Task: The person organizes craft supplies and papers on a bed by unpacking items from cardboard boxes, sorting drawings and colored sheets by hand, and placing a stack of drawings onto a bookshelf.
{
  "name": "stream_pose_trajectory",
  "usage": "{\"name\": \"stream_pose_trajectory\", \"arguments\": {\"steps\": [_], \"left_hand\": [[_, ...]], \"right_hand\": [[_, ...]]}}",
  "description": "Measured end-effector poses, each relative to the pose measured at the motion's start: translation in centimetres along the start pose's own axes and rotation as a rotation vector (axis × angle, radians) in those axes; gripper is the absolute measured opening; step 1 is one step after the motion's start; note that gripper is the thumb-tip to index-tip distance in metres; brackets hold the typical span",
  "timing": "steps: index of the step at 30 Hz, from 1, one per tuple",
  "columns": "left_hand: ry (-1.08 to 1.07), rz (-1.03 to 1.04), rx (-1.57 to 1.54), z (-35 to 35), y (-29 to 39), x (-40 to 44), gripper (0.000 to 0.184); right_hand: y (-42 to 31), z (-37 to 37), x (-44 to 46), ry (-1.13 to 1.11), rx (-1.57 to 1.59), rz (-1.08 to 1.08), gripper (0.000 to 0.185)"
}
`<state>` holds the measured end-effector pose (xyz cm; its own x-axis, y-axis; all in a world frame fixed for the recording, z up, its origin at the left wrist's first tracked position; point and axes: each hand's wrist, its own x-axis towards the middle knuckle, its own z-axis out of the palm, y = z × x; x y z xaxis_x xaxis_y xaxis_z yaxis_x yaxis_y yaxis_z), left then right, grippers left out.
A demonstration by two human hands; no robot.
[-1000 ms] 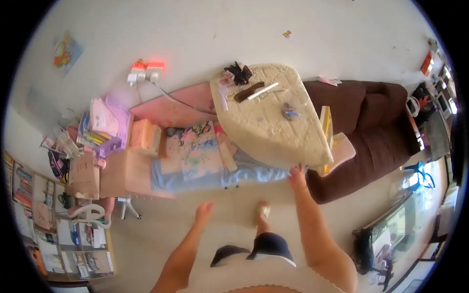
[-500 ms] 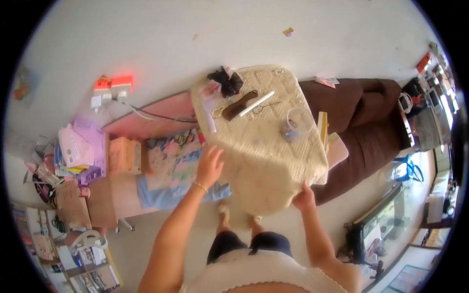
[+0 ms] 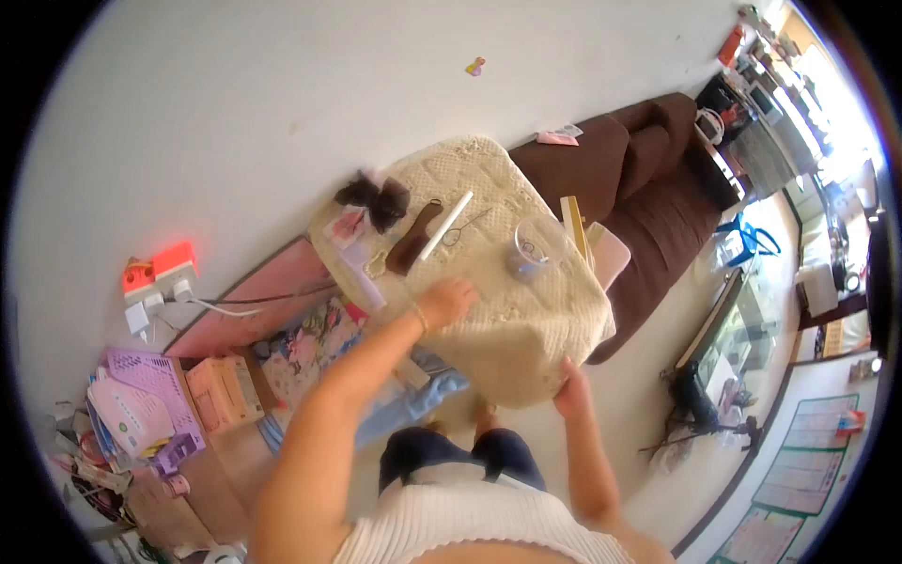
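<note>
My left hand (image 3: 449, 301) rests palm down on the cream quilted tablecloth (image 3: 489, 183), its fingers stretched out though a little blurred. At the near right corner, my right hand (image 3: 571, 387) pinches the hanging edge of the same cloth. Above the left hand lie a long brown item (image 3: 413, 240) and a white stick (image 3: 446, 226). Beside them is a thin dark looped object (image 3: 453, 237). A clear plastic cup (image 3: 537, 246) stands to the right, and a black gauzy bow-like piece (image 3: 378, 199) lies at the far left corner.
A brown sofa (image 3: 648, 207) stands right of the table, with a gold-and-white box (image 3: 573, 226) close to the table edge. On the left are a purple basket (image 3: 150, 376), an orange box (image 3: 224, 393) and a power strip (image 3: 175, 273). A glass cabinet (image 3: 742, 329) stands farther right.
My left hand has moved from beside the table's left edge onto the cloth. My right hand stays at the cloth's corner. The whole view has turned and shifted.
</note>
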<state>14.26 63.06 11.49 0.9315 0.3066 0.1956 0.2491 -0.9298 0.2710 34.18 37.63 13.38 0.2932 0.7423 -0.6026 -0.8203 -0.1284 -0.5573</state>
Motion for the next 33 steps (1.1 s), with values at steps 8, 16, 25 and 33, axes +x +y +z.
{"name": "stream_pose_trajectory", "arguments": {"steps": [8, 16, 25, 33], "left_hand": [[0.311, -0.616, 0.192, -3.7, -7.4, 3.5, 0.005], [0.447, -0.639, 0.254, -1.6, -8.3, 6.9, 0.033], [0.19, -0.861, 0.215, -2.9, -8.8, 7.6, 0.013], [0.216, -0.879, 0.173, -5.7, -11.0, 6.2, 0.018]], "right_hand": [[-1.0, -1.1, 1.1, 0.107, -0.128, -0.013, 0.036], [-1.7, -1.2, 2.6, 0.151, -0.252, 0.141, 0.039], [-1.8, -2.3, 4.5, 0.072, -0.293, 0.205, 0.039], [-1.3, -2.8, 5.8, 0.091, -0.337, 0.214, 0.042]]}}
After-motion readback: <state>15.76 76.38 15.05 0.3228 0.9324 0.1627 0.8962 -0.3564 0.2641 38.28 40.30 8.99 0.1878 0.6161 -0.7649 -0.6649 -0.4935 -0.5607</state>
